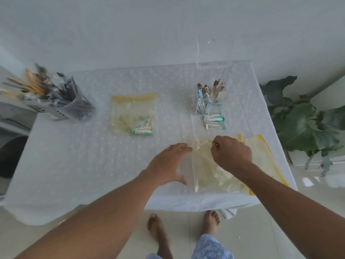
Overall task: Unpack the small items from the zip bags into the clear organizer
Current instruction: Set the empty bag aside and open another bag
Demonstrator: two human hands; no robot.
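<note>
A clear zip bag with a yellow strip lies at the table's front right, pale items inside it. My right hand is curled over the bag's upper part and pinches the plastic. My left hand rests flat beside the bag's left edge, fingers straight and touching it. A second zip bag with a yellow top lies in the middle, holding green-and-white packets. The clear organizer stands at the back right with blue packets and brown sticks in it. Several green-and-white packets lie in front of it.
A grey holder full of utensils stands at the back left on the white dotted tablecloth. A leafy plant is right of the table. Another yellow-edged bag lies under my right arm. My bare feet show below the table's front edge.
</note>
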